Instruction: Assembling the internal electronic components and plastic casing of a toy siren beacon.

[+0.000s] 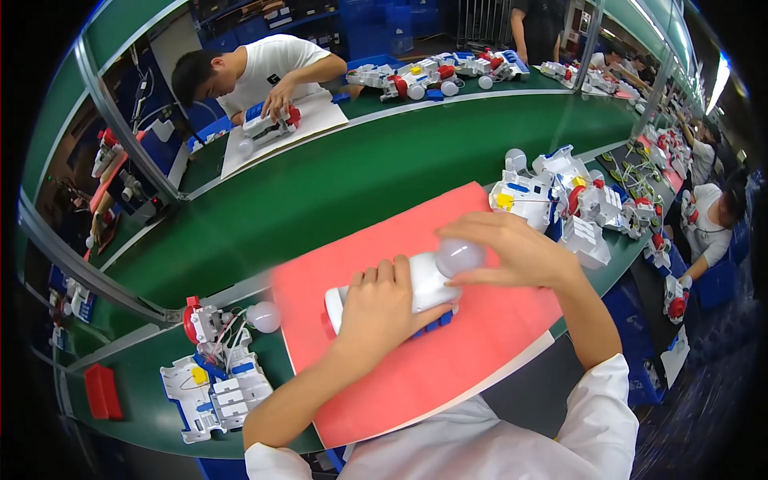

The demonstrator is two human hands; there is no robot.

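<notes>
A white plastic device body (430, 285) with blue parts along its lower side lies on a red sheet (416, 222) in front of me. My left hand (379, 302) is wrapped over the body from above and presses it to the sheet. At the body's right end sits a frosted white bulb-like globe (460, 258). My right hand (516, 252) closes round that globe, with fingers above and thumb below. How the globe joins the body is hidden by my fingers.
To the left lie opened white housings (216, 392) with wires and a loose globe (264, 317), near a red bin (104, 392). More housings (552, 192) crowd the right. Across the green belt (384, 156), a person (276, 76) handles a similar device on a white board.
</notes>
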